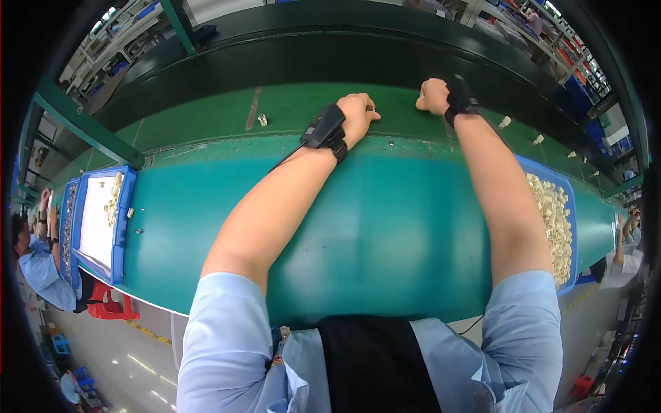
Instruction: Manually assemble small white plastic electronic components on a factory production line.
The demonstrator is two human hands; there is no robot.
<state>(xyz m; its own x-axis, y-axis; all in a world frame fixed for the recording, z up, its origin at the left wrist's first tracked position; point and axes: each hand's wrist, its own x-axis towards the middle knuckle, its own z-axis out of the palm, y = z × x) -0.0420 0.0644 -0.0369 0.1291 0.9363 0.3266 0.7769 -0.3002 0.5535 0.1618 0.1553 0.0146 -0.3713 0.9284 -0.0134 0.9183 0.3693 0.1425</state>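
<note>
Both my arms reach out over the green bench to the darker green belt [206, 118] beyond it. My left hand [355, 117] is closed, with a small part pinched at its fingertips; the part shows only as a dark and pale speck, too small to name. To its right, my right hand [434, 96] is curled above the belt, thumb and fingers together. What it holds, if anything, is hidden. A small cream plastic piece [262, 120] stands on the belt to the left. Another cream piece [505, 122] lies right of my right wrist.
A blue bin [570, 227] heaped with cream pieces sits by my right elbow. At left, a blue tray [128, 199] holds a few pieces on a white sheet. Green posts [89, 131] frame the bench. Co-workers sit at far left [45, 265] and far right [623, 255].
</note>
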